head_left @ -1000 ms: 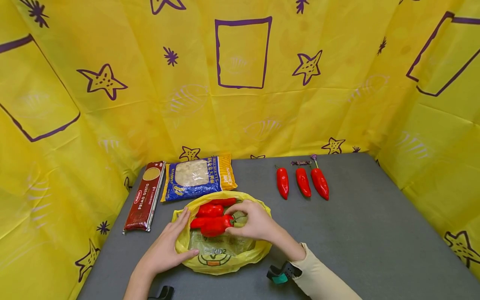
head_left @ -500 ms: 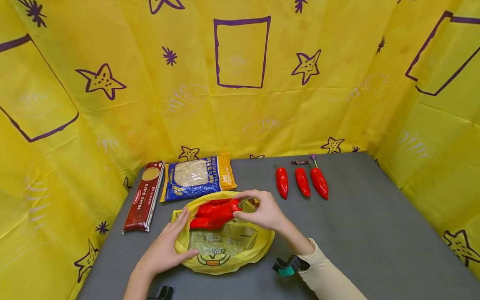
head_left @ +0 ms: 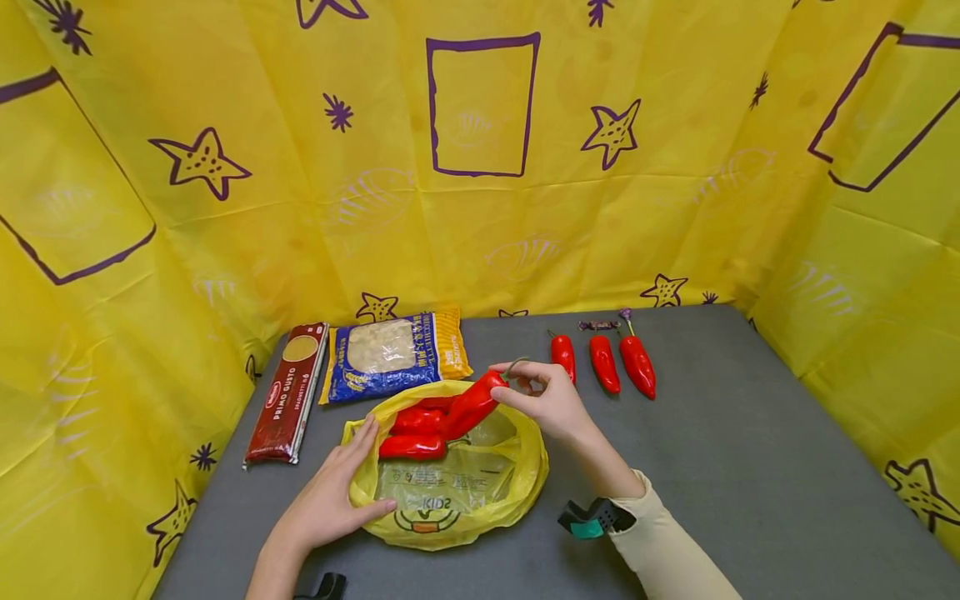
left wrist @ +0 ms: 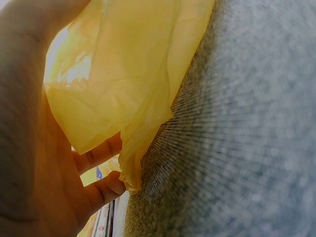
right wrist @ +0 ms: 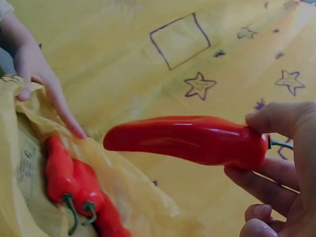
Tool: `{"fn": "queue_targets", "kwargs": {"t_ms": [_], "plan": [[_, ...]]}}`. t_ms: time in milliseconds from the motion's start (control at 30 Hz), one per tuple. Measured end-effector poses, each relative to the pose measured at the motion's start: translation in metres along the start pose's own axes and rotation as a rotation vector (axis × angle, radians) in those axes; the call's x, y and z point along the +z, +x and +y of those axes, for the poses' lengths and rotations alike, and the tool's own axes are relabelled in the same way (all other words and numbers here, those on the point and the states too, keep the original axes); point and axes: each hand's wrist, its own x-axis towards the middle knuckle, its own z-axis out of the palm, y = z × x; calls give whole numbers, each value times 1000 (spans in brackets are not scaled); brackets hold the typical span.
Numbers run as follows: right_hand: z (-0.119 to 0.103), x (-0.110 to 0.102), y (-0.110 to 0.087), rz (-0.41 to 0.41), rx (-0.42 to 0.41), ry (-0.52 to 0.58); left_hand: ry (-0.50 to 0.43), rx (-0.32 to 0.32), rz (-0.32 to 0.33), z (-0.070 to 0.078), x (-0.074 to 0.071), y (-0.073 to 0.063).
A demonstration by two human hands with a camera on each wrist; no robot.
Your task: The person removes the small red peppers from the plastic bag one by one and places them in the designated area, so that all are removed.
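My right hand [head_left: 553, 404] pinches a long red pepper [head_left: 472, 407] at its stem end, and the pepper slants up over the mouth of a yellow plastic bag [head_left: 427, 532]. In the right wrist view the whole pepper [right wrist: 187, 140] shows, smooth and pointed, its green stem toward the palm. Inside the bag lie several more red peppers [head_left: 412, 447]. My left hand [head_left: 330, 500] rests along the bag's left side, fingers straight at the rim and thumb across the front edge. Bag film [left wrist: 113, 74] covers part of its fingers in the left wrist view.
Behind the bag lies a blue-and-yellow pasta packet [head_left: 390, 354], with a red spaghetti packet [head_left: 288, 396] to the left. Three red peppers [head_left: 603, 364] lie at the back right, by a small dark wrapped candy [head_left: 598, 326]. A yellow patterned cloth [head_left: 480, 233] encloses the grey table [head_left: 712, 458].
My right hand has drawn the pepper up and to the right, out from among the others in the bag. The left hand stays on the bag's rim.
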Motion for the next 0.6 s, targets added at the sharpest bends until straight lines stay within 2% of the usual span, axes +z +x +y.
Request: {"fn": "queue_targets", "kwargs": {"t_ms": [400, 600], "plan": [[-8, -22, 2, 131, 68, 0, -16, 7, 0, 0, 0, 0], [-7, -33, 3, 151, 41, 17, -15, 8, -2, 0, 0, 0]]}}
